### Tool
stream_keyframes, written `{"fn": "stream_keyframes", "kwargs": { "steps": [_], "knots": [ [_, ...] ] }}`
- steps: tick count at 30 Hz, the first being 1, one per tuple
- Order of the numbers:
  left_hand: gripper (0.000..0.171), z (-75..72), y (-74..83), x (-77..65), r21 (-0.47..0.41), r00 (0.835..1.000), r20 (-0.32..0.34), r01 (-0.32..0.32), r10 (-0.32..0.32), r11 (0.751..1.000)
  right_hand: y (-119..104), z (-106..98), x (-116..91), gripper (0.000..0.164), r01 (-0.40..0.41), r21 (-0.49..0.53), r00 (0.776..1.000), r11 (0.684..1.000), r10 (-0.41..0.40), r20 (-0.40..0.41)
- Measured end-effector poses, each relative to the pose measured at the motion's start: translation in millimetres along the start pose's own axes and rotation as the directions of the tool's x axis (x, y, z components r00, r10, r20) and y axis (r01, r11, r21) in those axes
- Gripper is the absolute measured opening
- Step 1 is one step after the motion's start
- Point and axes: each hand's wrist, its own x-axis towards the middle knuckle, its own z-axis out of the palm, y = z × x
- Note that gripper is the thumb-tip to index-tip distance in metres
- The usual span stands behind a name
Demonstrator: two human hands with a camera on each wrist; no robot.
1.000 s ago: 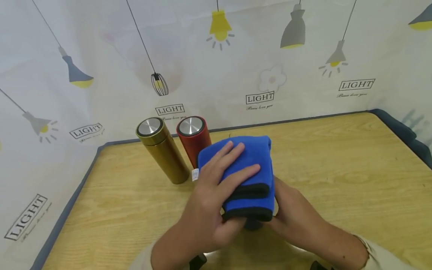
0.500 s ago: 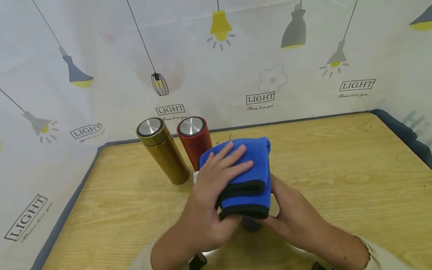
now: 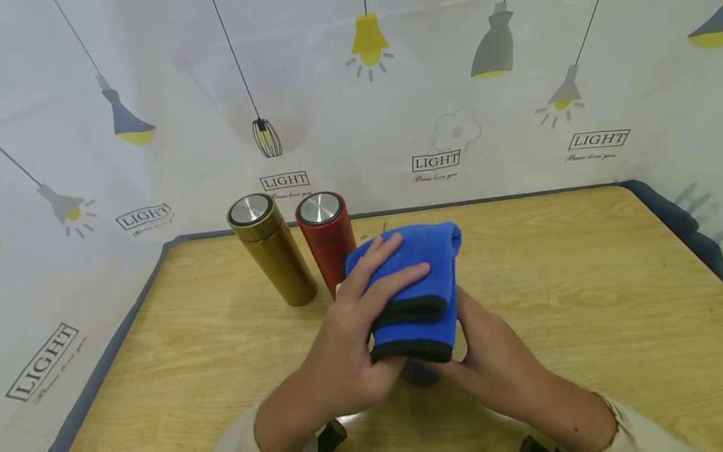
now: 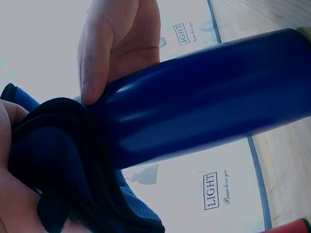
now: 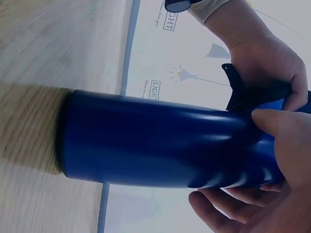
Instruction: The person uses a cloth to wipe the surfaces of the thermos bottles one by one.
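A folded blue cloth point(image 3: 420, 260) with black edging drapes over the top of a dark blue bottle point(image 5: 141, 141). My left hand point(image 3: 344, 333) holds the cloth there, fingers spread across its upper face and thumb under the near edge. Below the cloth, my right hand point(image 3: 494, 345) grips the bottle's upper part, thumb on one side and fingers round the other, as the right wrist view shows. The bottle stands upright with its base at the wooden table. Its top is hidden under the cloth.
Behind and left of my hands stand a gold bottle point(image 3: 279, 260) and a red bottle point(image 3: 327, 242), both with silver-topped lids. The wooden table point(image 3: 582, 263) ends at a dark edge against a lamp-print wall covering point(image 3: 361, 125).
The cloth has shifted a little left, then back right and slightly up on the bottle's top, with my left fingers moving along. My right hand stays almost in place.
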Motion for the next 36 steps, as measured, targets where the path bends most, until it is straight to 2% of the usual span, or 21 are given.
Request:
{"fn": "stream_keyframes", "kwargs": {
  "steps": [6,10,13,15,16,17,18,20,23,25,27,29,30,32,34,36],
  "knots": [
    [0.08,0.5,1.1,0.2,-0.004,1.0,0.024,-0.012,0.012,1.0,0,-1,1,0.092,-0.001,-0.056,1.0,0.998,-0.001,-0.027],
    [0.083,-0.5,3.1,3.6,-0.046,0.999,0.041,0.004,-0.002,0.999,-1,-5,2,0.089,-0.004,-0.029,0.999,1.0,0.003,-0.038],
    [0.08,1.5,0.9,6.7,-0.143,0.999,0.03,0.02,-0.016,0.99,-2,-8,3,0.087,-0.005,0.023,0.998,1.0,0.006,-0.067],
    [0.074,5.0,-2.9,7.4,-0.255,0.998,0.021,0.066,-0.063,0.965,-1,-8,3,0.087,0.02,0.046,0.995,0.999,-0.015,-0.101],
    [0.072,6.9,-5.4,7.0,-0.314,0.995,0.015,0.095,-0.095,0.945,-1,-8,3,0.087,0.032,0.058,0.993,0.998,-0.026,-0.115],
    [0.07,9.1,-8.1,5.9,-0.384,0.991,0.008,0.127,-0.135,0.914,-1,-8,3,0.087,0.047,0.068,0.991,0.997,-0.038,-0.127],
    [0.07,11.3,-10.7,4.8,-0.459,0.984,0.009,0.163,-0.179,0.873,-2,-9,4,0.087,0.06,0.079,0.989,0.995,-0.048,-0.137],
    [0.068,15.7,-15.0,1.0,-0.583,0.96,0.025,0.24,-0.278,0.776,-3,-10,4,0.088,0.069,0.096,0.987,0.993,-0.054,-0.151],
    [0.069,23.8,-18.8,-7.6,-0.711,0.915,0.101,0.341,-0.391,0.615,-7,-14,3,0.089,0.051,0.132,0.986,0.99,-0.03,-0.162],
    [0.069,29.7,-19.5,-12.4,-0.74,0.88,0.161,0.408,-0.447,0.536,-10,-18,1,0.09,0.041,0.161,0.984,0.986,-0.012,-0.178],
    [0.07,34.9,-19.8,-15.2,-0.743,0.851,0.201,0.455,-0.485,0.491,-13,-21,0,0.09,0.033,0.188,0.982,0.982,0.003,-0.187],
    [0.07,38.5,-20.1,-16.5,-0.731,0.822,0.213,0.493,-0.528,0.472,-14,-24,0,0.09,0.034,0.197,0.981,0.98,0.005,-0.195],
    [0.069,39.8,-19.9,-16.9,-0.724,0.804,0.21,0.511,-0.557,0.464,-15,-26,0,0.089,0.032,0.193,0.98,0.981,0.007,-0.199],
    [0.066,42.1,-19.9,-17.4,-0.728,0.76,0.21,0.542,-0.615,0.42,-16,-28,0,0.089,0.029,0.183,0.979,0.983,0.009,-0.203],
    [0.063,44.1,-20.1,-18.0,-0.753,0.713,0.229,0.561,-0.662,0.344,-15,-29,0,0.09,0.033,0.172,0.977,0.984,0.005,-0.215],
    [0.059,45.7,-19.2,-17.7,-0.785,0.678,0.258,0.562,-0.688,0.259,-15,-31,-2,0.091,0.04,0.168,0.972,0.985,0.001,-0.235]
  ]
}}
